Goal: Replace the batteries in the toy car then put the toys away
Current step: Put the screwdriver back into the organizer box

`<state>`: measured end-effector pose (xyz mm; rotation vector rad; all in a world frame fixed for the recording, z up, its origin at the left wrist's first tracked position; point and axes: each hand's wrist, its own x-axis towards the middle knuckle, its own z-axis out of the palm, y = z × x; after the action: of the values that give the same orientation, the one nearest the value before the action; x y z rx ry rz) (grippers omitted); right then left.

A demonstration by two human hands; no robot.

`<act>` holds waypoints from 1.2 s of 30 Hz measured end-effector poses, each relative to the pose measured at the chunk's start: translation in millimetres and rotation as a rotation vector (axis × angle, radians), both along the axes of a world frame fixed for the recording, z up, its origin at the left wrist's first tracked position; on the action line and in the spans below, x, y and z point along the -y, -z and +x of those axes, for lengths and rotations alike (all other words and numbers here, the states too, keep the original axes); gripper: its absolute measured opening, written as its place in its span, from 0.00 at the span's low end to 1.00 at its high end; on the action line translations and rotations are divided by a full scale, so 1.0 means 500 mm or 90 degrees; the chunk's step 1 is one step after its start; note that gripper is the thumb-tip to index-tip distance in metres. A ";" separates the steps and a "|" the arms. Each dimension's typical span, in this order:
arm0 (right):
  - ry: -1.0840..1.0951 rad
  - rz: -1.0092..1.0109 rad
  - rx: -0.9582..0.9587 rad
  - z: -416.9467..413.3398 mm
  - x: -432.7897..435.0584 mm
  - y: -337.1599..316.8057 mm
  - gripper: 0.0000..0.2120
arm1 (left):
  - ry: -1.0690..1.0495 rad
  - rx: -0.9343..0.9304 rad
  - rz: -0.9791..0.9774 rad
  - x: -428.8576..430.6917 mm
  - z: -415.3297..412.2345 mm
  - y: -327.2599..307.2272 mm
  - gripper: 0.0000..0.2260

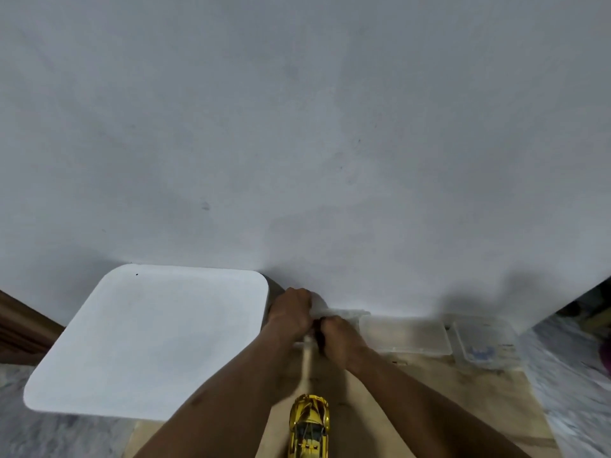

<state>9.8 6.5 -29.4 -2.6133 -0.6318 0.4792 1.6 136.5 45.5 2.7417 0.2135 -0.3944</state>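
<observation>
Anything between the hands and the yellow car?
Nothing visible blocks it. The car lies between the forearms, nearer than the left hand and right hand, which meet on a small dark item. A pale rod runs from them toward it.

Home room: plain white wall (297,110), marble floor (66,434), wooden tabletop (463,401).

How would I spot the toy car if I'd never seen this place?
Find the big white square top on the left, then look right to the pale wooden surface between the person's forearms. The toy car lies there at the view's bottom edge, the only shiny gold thing; the boxes farther back are clear plastic.
</observation>
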 end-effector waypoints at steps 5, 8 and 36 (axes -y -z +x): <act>-0.058 0.196 0.185 -0.054 0.071 -0.001 0.12 | -0.007 -0.004 -0.021 0.008 -0.042 0.027 0.14; 0.006 0.173 0.207 -0.038 0.105 -0.001 0.16 | 0.001 -0.001 -0.021 0.013 -0.078 0.058 0.16; -0.031 -0.038 0.157 -0.058 0.118 -0.030 0.19 | -0.011 -0.020 -0.026 0.052 -0.119 0.047 0.20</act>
<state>-19.1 -52.4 -14.4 -2.7435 -0.7704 0.1918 -58.1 110.7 22.2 2.6926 0.2354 -0.4335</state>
